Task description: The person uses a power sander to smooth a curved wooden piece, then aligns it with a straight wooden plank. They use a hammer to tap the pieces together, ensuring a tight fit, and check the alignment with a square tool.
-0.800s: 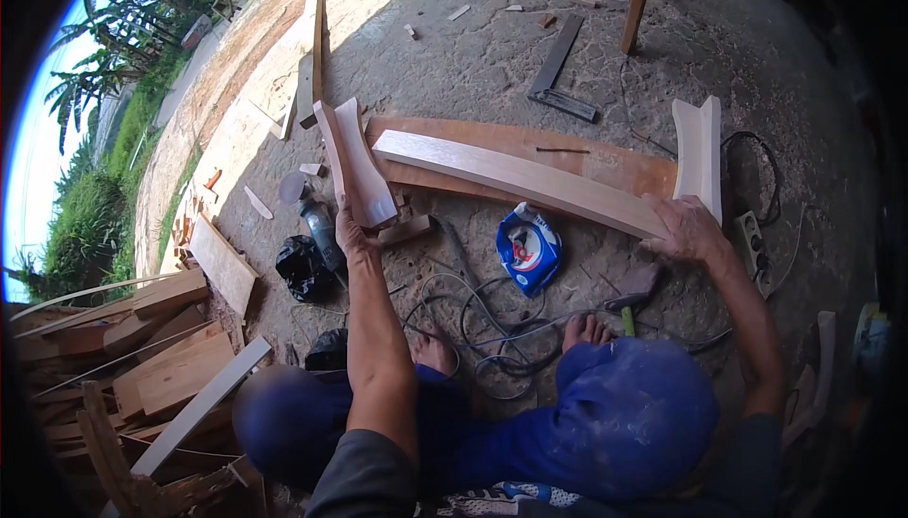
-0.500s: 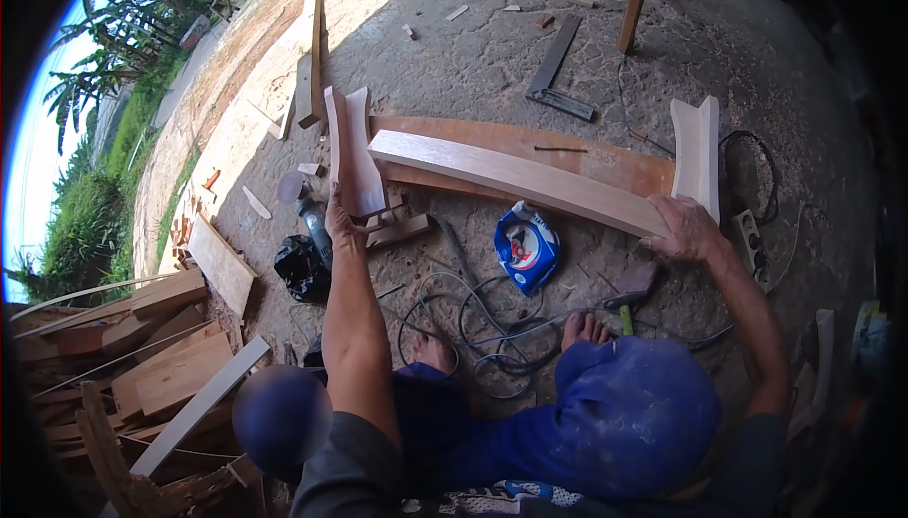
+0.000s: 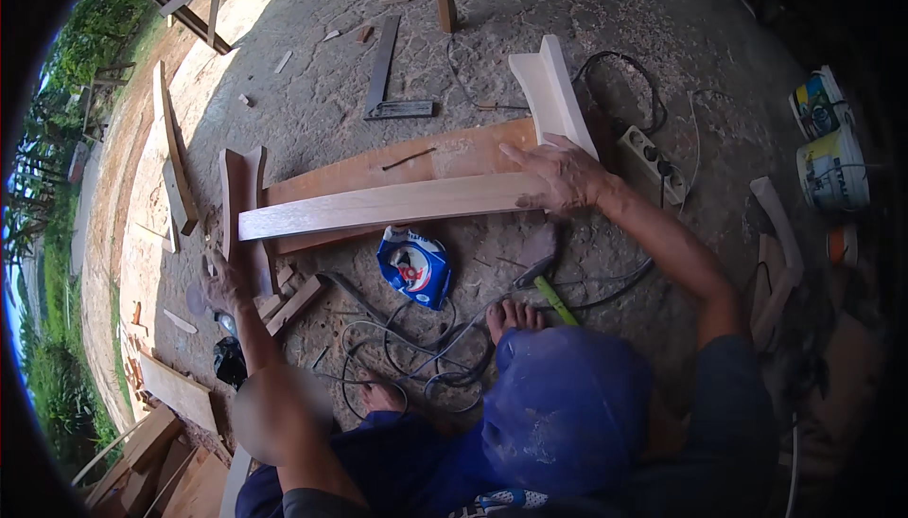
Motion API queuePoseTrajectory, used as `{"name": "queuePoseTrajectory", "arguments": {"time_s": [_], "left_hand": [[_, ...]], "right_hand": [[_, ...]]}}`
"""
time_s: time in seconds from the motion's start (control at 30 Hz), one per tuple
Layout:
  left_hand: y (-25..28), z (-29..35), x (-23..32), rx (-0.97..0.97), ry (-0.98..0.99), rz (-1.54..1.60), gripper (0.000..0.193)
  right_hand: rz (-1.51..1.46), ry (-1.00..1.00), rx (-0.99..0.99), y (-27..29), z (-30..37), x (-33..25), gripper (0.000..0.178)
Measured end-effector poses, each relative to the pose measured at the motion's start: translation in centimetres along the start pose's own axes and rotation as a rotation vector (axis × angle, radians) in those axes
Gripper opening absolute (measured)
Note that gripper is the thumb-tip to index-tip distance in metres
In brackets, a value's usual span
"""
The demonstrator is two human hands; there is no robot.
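A long pale wooden beam point(image 3: 388, 201) lies across a wide brown board point(image 3: 378, 163) on the floor. My right hand point(image 3: 566, 175) straddles the beam's right end, closed on it with one finger reaching over its far edge. Just beyond that hand stands a pale curved wooden piece point(image 3: 556, 92). The beam's left end overlaps a second curved wooden piece point(image 3: 241, 210). At the near end of this left piece, my left hand point(image 3: 225, 283) is closed on its outer edge, some fingers hidden. A bent dark rod or nail point(image 3: 409, 158) rests on the board.
Near the beam are a blue packet point(image 3: 413, 267), tangled cables point(image 3: 426, 348) and a green-handled tool point(image 3: 555, 300). A metal square point(image 3: 383, 73) lies beyond the board. At right are a power strip point(image 3: 653, 163) and buckets point(image 3: 832, 173); at lower left, wood scraps point(image 3: 180, 390).
The view has turned right, shifting the scene leftward. The beam's right end now sits closer to the right curved piece, with my right hand still at that end. My left hand stays by the left piece.
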State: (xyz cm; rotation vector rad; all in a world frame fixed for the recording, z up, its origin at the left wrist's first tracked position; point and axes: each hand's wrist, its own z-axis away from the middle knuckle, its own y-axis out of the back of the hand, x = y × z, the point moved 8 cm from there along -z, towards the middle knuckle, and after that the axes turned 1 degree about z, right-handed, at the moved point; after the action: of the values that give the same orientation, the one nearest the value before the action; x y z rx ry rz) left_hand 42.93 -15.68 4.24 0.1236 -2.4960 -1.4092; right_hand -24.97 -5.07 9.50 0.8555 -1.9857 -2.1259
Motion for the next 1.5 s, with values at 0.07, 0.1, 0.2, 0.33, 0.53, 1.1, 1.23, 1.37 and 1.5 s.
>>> {"name": "queuePoseTrajectory", "arguments": {"time_s": [0.07, 0.1, 0.2, 0.33, 0.53, 1.1, 1.23, 1.37, 1.5], "left_hand": [[2.6, 1.0, 15.8, 0.030, 0.069, 0.503, 0.049], [4.7, 2.2, 22.3, 0.055, -0.203, 0.476, 0.046], [6.2, 8.8, 38.9, -0.243, -0.688, 0.584, 0.060], [7.0, 19.6, 51.7, -0.571, -1.120, 0.508, 0.087], [4.6, 24.2, 57.1, -0.859, -1.093, 0.478, 0.090], [2.8, 20.5, 58.1, -0.840, -1.056, 0.513, 0.070], [2.7, 20.0, 56.8, -0.786, -1.071, 0.540, 0.069], [2.9, 20.2, 56.9, -0.798, -1.041, 0.516, 0.070], [3.2, 20.4, 56.9, -0.801, -1.032, 0.487, 0.073]], "right_hand": [[-0.035, -0.114, 0.399, 3.1, 3.9, 3.3, 0.075], [-0.125, -0.195, 0.544, 4.7, 4.9, 4.6, 0.072], [-0.737, -0.505, 0.992, 4.4, 8.6, 9.6, 0.063], [-0.998, -0.668, 0.997, -0.6, 11.1, 10.8, 0.078], [-1.014, -0.615, 0.884, -3.1, 9.7, 10.4, 0.061], [-1.081, -0.523, 0.701, -2.2, 4.0, 10.8, 0.066], [-1.005, -0.553, 0.647, -3.2, 3.2, 10.0, 0.073], [-0.917, -0.599, 0.787, -1.1, 4.5, 14.3, 0.072], [-0.192, -0.687, 0.458, 1.2, 2.0, 18.4, 0.045]]}}
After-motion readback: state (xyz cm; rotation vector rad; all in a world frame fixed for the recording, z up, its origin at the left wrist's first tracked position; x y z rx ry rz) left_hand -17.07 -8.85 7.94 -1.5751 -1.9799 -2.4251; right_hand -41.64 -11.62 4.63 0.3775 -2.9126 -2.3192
